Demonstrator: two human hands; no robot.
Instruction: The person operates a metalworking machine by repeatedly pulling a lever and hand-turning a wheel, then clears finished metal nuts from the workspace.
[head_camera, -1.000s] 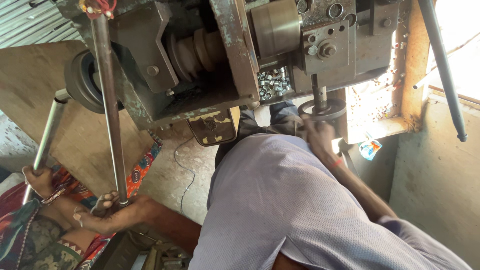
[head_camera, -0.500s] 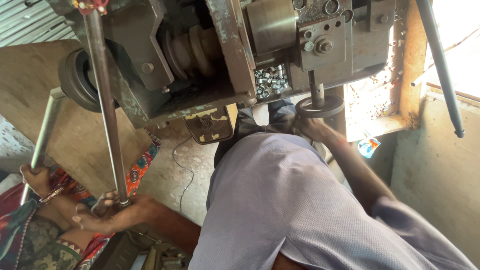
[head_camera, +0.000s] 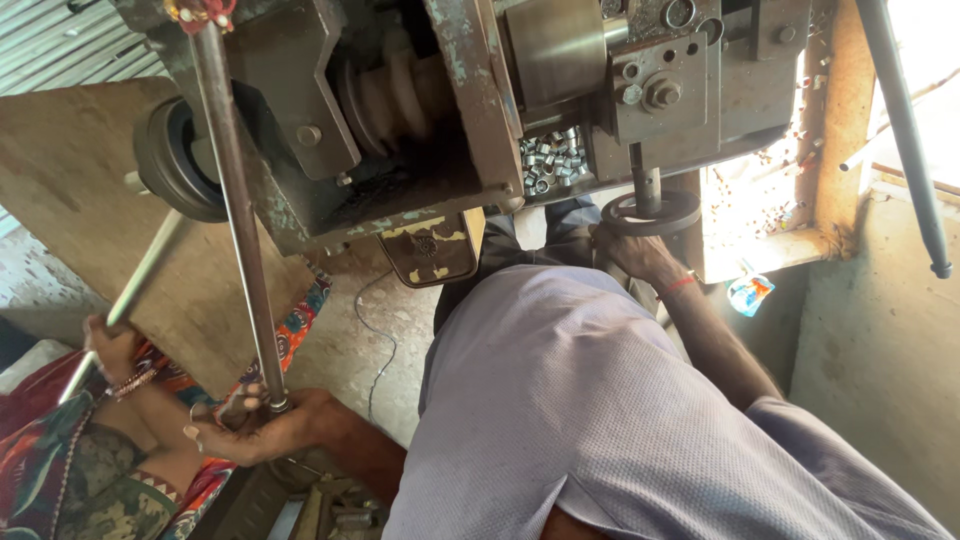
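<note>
His left hand (head_camera: 262, 428) gripped the long rod (head_camera: 238, 215) at seven o'clock; his right hand (head_camera: 628, 252) clasped the handwheel (head_camera: 657, 211) at one o'clock; either could have slipped into the machine (head_camera: 400, 120).

By the left hand's fingers (head_camera: 215, 425), the long rod (head_camera: 240, 220) is dull, rusty metal. By the right hand's fingers (head_camera: 610, 245), the handwheel (head_camera: 680, 208) is dark, worn metal (slightly shiny at the rim); above, small bushings (head_camera: 548, 160) gleam bright. Machine body (head_camera: 420, 190) grimy, matt.
</note>
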